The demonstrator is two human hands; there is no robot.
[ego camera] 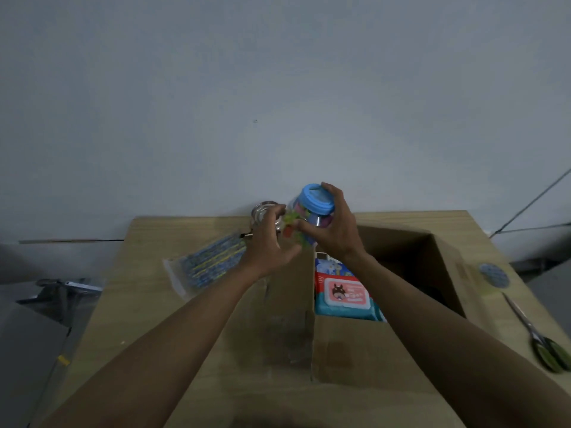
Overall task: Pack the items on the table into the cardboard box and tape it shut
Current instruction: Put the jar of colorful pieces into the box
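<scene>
Cardboard box [355, 350] sits open on the wooden table [148, 304], its flaps spread outward, and packing is partly done. Inside, against the left wall, lies a pack of wet wipes [343, 296] with a pink lid, resting on or beside another blue printed package whose kind I cannot tell. The right part of the interior is dark and looks unfilled.

Both hands are raised over the box's far left corner, holding a clear plastic jar [309, 220] with a blue screw lid and colourful pieces inside. The right hand [336, 227] wraps the jar from the lid side, fingers curled over the cap; the left hand [272, 239] grips the lower body. The jar is tilted, lid up and away, and is above the rim, not yet in the box.

Left on the table are a flat patterned packet in clear wrap [210, 264], to the left of the box, and a glass or metal object [262, 211] behind the left hand, too blurred to name. A roll of tape [494, 278] and scissors [537, 338] lie untouched to the right of the box, so I judge that several items remain to pack and that closing and taping are not yet begun.
</scene>
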